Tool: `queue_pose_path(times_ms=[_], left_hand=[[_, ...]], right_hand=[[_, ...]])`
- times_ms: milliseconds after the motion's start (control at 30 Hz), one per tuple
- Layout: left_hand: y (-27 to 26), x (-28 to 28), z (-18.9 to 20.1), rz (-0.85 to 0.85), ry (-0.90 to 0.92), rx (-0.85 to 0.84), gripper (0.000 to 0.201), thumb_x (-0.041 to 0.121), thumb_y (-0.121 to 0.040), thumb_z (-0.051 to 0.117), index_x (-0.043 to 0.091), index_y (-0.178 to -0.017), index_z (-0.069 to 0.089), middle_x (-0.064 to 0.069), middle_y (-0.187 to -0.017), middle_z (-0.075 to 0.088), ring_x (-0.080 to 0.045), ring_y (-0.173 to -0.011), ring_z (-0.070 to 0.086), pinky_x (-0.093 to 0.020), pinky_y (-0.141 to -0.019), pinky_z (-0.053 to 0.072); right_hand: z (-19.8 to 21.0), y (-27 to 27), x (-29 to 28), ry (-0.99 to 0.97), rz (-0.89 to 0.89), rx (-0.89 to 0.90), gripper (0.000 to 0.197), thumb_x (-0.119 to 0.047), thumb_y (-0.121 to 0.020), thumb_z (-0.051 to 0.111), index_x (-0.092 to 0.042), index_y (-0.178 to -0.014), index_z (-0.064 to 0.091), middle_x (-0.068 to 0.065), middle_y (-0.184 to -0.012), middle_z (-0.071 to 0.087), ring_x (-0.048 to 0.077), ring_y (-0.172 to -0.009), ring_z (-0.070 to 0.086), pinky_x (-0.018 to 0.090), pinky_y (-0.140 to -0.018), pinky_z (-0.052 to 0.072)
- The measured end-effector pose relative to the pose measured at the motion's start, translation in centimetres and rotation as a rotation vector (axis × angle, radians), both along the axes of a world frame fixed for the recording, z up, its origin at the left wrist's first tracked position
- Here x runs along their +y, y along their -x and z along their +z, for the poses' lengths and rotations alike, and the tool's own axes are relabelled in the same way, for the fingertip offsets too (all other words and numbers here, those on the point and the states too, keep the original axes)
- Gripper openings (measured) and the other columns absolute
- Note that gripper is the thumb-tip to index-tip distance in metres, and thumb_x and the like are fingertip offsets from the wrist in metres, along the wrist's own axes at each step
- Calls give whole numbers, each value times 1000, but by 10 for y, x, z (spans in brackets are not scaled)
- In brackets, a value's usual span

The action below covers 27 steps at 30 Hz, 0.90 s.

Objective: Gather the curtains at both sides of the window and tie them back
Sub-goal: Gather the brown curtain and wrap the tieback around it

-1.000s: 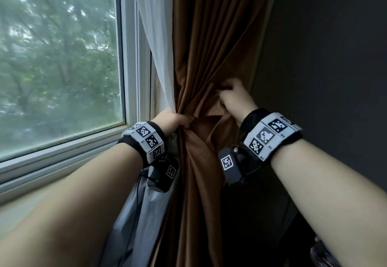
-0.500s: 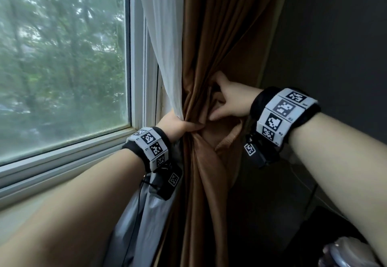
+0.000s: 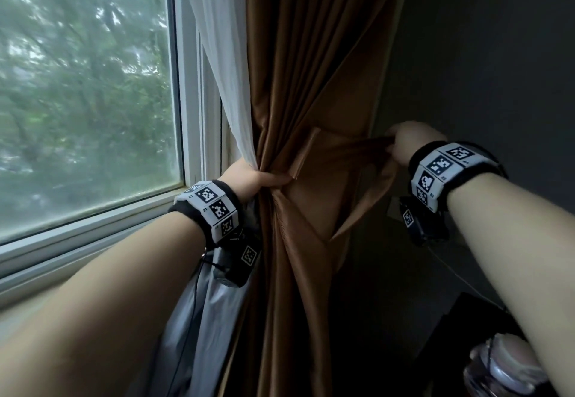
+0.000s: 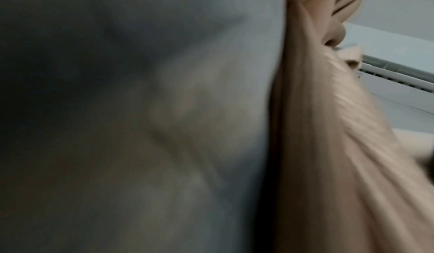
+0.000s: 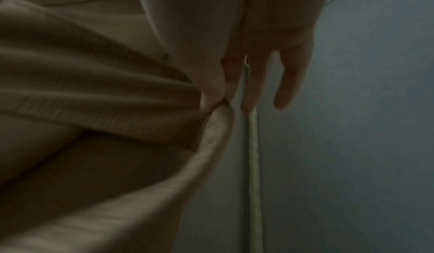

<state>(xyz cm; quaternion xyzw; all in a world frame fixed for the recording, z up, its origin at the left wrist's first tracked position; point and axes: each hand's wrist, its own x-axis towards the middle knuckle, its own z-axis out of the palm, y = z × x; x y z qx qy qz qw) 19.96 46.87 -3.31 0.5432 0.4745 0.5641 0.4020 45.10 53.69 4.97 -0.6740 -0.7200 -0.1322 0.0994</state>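
A brown curtain [image 3: 314, 63] hangs gathered beside a white sheer curtain [image 3: 222, 54] at the window's right side. My left hand [image 3: 253, 179] grips the bunched brown and white fabric at sill height. A brown tieback band [image 3: 342, 151] runs from the bunch out to the right. My right hand [image 3: 404, 143] pinches the band's end [image 5: 218, 106] between thumb and forefinger near the dark wall, the other fingers [image 5: 286, 82] straight. In the left wrist view, blurred grey lining [image 4: 140, 108] and brown folds [image 4: 328, 145] fill the frame, and the hand is barely seen.
The window [image 3: 87, 91] with its white frame and sill [image 3: 93, 235] is on the left. A dark wall [image 3: 497, 70] stands on the right. A shiny metal object [image 3: 504, 368] sits at the bottom right, below my right arm.
My right hand has moved from the curtain's middle out to the right, drawing the tieback band taut. The left hand keeps its grip on the bunch.
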Motion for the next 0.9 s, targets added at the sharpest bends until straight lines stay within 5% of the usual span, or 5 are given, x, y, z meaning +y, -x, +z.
queue_pose_path(times_ms=[167,300,533,733,900], left_hand=[[3,-2,1,1,-3,-13,46,-1,-69,74,17,-110,62,4,-86,68,-10,-78,65,-18,-62,52],[4,-2,1,-26,3,-29,51,0,-65,76,16,-112,61,2,-90,69,-13,-82,67,-21,-63,53],[-3,-5,-2,-85,4,-77,49,-2,-60,76,18,-103,65,6,-78,74,-9,-72,71,-19,-57,55],[-8,-9,1,-67,21,-95,55,4,-53,75,19,-105,64,2,-86,72,-13,-77,70,-25,-64,57],[-11,-13,2,-46,32,-103,44,-4,-67,72,16,-105,64,-3,-90,72,-23,-86,68,-33,-76,55]], right_hand=[[16,-14,-3,-34,220,309,26,-13,-87,56,-13,-113,61,12,-117,60,29,-108,53,31,-85,40],[13,-35,-9,171,84,132,37,-42,-89,54,-12,-108,65,6,-97,58,21,-89,51,26,-74,37],[-28,-32,-1,247,-35,50,43,-28,-97,45,-6,-133,47,15,-136,50,29,-122,49,31,-96,40],[-64,-7,0,348,133,659,40,0,-89,51,0,-129,45,11,-88,62,19,-67,58,17,-44,47],[-65,-3,0,233,179,589,48,-19,-89,59,-8,-134,45,10,-132,52,27,-118,51,22,-83,38]])
